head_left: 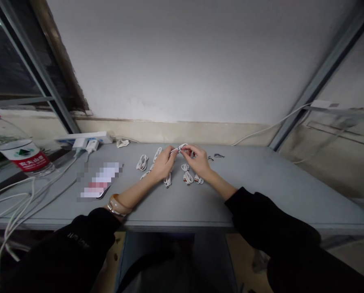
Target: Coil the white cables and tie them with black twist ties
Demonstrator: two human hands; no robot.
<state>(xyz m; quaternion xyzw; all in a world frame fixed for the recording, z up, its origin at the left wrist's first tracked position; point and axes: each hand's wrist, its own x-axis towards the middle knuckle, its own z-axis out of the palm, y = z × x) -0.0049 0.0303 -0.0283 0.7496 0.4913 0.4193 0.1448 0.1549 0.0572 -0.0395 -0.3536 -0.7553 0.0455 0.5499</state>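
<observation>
My left hand (164, 165) and my right hand (198, 161) meet at the middle of the grey table (255, 183), both pinching a small coiled white cable (179, 148) between fingers and thumbs. Several bundled white cables lie around them, one (142, 162) left of my left hand and another (187, 175) just below my right hand. Two thin dark twist ties (218, 155) lie to the right of my right hand. A beaded bracelet and a wide bangle (117, 205) circle my left wrist.
A pixelated card or phone (101, 181) lies on the table to the left. A water bottle (17, 146) stands at far left, and a white power strip (84, 137) with plugged-in chargers sits behind it. Loose white cords (17, 207) hang over the left edge.
</observation>
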